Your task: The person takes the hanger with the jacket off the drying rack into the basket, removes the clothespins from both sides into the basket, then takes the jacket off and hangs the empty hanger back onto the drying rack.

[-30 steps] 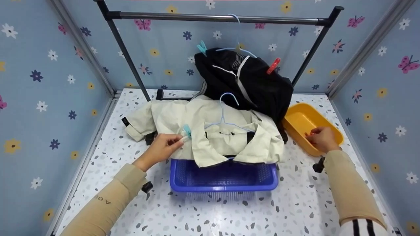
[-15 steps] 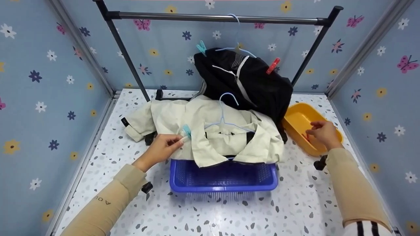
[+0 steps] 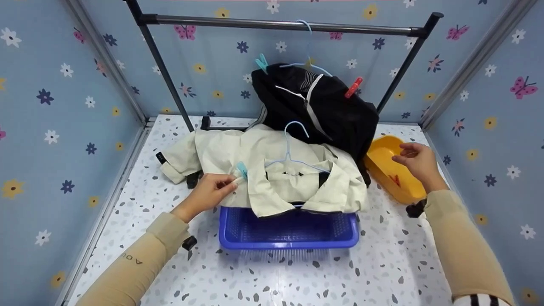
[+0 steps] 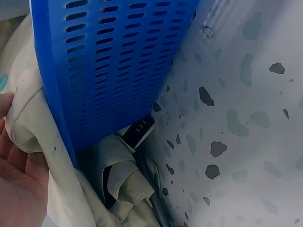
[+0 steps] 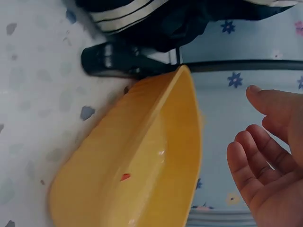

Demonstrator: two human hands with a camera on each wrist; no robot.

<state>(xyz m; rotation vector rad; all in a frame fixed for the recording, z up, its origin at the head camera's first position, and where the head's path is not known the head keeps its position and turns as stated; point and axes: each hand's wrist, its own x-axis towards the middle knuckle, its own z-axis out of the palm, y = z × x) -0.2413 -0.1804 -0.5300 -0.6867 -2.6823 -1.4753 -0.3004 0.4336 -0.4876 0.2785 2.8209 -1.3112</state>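
My left hand (image 3: pixel 208 192) pinches the shoulder of a cream jacket (image 3: pixel 223 148), just beside a teal clothespin (image 3: pixel 242 168) clipped there. Inside the jacket's collar sits a light blue hanger (image 3: pixel 288 146), its hook free of any bar. The jacket lies over the back of a blue perforated basket (image 3: pixel 289 245). Above a yellow bin (image 3: pixel 380 157), my right hand (image 3: pixel 418 165) is raised with loosely bent fingers; in the right wrist view nothing lies between them. Red clothespins (image 3: pixel 395 180) are at the bottom of that bin.
Behind stands a dark metal rack (image 3: pixel 229 23). From its bar a black jacket (image 3: pixel 340 112) hangs on a blue hanger, with a teal clothespin (image 3: pixel 262 63) on one shoulder and a red clothespin (image 3: pixel 353 87) on the other. Flower-patterned walls (image 3: pixel 51 110) enclose the speckled floor (image 3: pixel 238 280).
My right hand has risen out of the yellow bin, where it touched the red clothespins, and now hovers above it. The left hand keeps its pinch on the cream jacket.
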